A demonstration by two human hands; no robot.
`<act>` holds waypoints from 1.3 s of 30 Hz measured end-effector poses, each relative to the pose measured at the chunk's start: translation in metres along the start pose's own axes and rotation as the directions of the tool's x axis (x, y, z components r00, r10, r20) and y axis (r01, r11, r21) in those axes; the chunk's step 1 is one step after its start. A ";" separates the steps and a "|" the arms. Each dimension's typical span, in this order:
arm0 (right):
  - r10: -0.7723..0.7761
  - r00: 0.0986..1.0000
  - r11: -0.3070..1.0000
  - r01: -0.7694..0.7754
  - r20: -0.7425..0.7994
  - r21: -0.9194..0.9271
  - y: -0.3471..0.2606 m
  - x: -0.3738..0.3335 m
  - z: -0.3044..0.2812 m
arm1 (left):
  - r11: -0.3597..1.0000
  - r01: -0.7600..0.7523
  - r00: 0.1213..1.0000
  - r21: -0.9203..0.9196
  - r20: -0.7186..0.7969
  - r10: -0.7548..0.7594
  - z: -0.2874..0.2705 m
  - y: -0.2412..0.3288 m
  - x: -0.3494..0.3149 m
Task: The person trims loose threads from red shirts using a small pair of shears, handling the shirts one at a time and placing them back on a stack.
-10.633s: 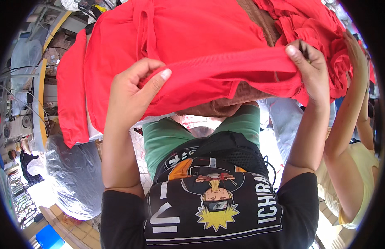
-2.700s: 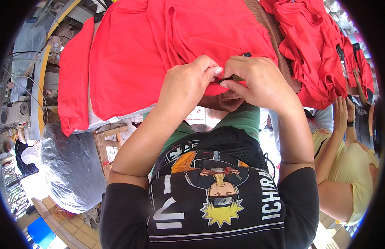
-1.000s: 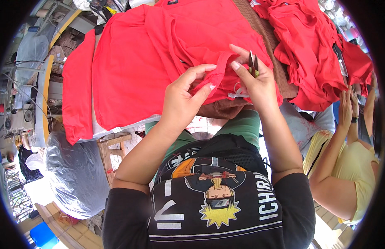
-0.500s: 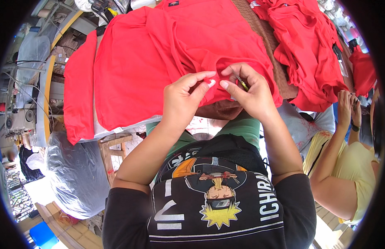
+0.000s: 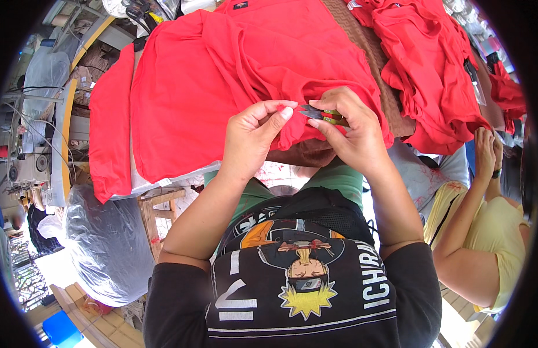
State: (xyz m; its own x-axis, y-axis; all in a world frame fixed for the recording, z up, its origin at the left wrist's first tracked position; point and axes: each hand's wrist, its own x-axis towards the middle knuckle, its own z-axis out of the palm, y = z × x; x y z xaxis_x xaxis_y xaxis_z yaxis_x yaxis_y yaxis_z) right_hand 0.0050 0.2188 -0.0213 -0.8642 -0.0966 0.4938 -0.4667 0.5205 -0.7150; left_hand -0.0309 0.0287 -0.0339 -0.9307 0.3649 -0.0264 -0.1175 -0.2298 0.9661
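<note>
A red shirt lies spread over the table in front of me. My left hand pinches its lower hem between thumb and fingers. My right hand holds small thread snips with a yellow-green handle, the dark blades pointing left at the pinched hem, close to my left fingertips. Both hands meet at the shirt's near edge.
A pile of red garments lies on the right over a brown woven mat. Another person in a yellow top sits at my right. A clear plastic bag and a wooden stool stand at the lower left.
My left hand has shifted slightly left along the hem and the snips' blades now show between my hands, pointing at the fabric. The shirt stays in place.
</note>
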 end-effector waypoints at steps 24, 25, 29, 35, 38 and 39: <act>0.330 0.944 0.907 -0.310 -0.023 0.285 0.005 -0.009 0.016 | 0.929 -0.199 0.979 0.312 0.096 0.177 0.006 0.004 -0.005; 0.331 0.943 0.912 -0.313 -0.023 0.266 0.005 -0.009 0.016 | 0.890 -0.216 0.976 0.401 0.102 0.192 0.005 0.006 -0.004; 0.273 0.962 0.948 -0.267 -0.015 0.174 0.001 -0.007 0.013 | 0.865 -0.141 0.990 0.482 0.088 0.112 -0.002 0.011 -0.002; 0.174 0.983 0.982 -0.177 0.059 0.066 0.004 -0.006 0.012 | 0.833 -0.258 0.964 0.489 0.069 0.258 -0.004 0.011 -0.001; 0.296 0.949 0.947 -0.306 0.107 0.097 0.012 -0.007 0.011 | 0.803 -0.329 0.940 0.497 0.088 0.330 -0.004 0.017 0.001; 0.306 0.946 0.941 -0.318 0.108 0.113 0.012 -0.008 0.012 | 0.863 -0.249 0.968 0.441 0.072 0.242 -0.001 0.021 -0.002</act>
State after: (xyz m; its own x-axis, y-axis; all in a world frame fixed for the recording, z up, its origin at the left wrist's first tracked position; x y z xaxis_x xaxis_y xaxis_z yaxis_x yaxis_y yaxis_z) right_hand 0.0039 0.2155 -0.0395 -0.9806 -0.0235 0.1945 -0.1859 0.4244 -0.8862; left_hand -0.0322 0.0227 -0.0135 -0.9040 0.3623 0.2269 0.2827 0.1085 0.9530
